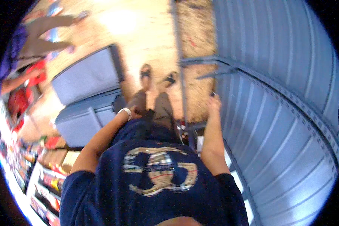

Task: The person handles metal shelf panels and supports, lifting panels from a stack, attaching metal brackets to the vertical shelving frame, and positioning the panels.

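My right hand (214, 102) is stretched forward beside the grey ribbed panels of a metal shelving unit (275, 109). Its fingers are curled, and a small dark thing (213, 94) shows at their tips, too small to name. A grey metal bar (199, 61) crosses just beyond that hand. My left hand (136, 112) hangs low by my thigh, with a white band (127, 112) on the wrist. Blur and the dark trousers behind it hide how its fingers lie.
To my left stand large grey box-like units (88, 75) with dark edges. Farther left, a person in brown trousers (41, 41) reaches toward red items (20, 100). Stocked shelves of colourful packages (45, 184) line the lower left. A brown speckled strip (196, 90) runs along the shelving's foot.
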### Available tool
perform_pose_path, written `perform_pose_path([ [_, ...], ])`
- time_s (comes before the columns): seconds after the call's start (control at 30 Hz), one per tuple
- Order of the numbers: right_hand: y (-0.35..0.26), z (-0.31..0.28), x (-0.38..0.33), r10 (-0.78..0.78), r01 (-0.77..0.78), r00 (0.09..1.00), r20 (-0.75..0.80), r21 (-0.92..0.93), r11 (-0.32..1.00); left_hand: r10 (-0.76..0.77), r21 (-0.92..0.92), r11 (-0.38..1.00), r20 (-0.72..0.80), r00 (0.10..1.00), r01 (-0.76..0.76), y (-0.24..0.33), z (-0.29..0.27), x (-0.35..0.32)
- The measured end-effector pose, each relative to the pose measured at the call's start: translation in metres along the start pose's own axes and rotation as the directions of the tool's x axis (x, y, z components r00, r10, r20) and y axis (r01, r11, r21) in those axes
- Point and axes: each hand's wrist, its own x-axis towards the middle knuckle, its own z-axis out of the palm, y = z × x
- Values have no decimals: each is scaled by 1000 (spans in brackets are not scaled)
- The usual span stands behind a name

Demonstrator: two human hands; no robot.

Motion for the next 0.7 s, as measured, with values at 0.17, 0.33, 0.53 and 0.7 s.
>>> perform_pose_path([
  [0.17, -47, 25, 59, 4, -108, 846, -533, -165, 980, -520, 410, 764, -65, 852, 498, 18, 26, 12],
  [0.33, -99, 92, 63, 193, -218, 810, -554, 22, 976, -470, 383, 799, -83, 879, 464, 21, 27, -9],
  [0.53, -68, 81, 127, 236, -78, 884, -405, 370, 926, -500, 447, 734, -153, 853, 511, 46, 27, 1],
  [0.7, -91, 111, 128, 89, 139, 951, -297, 664, 735, -471, 416, 748, -217, 855, 518, 35, 41, 10],
])
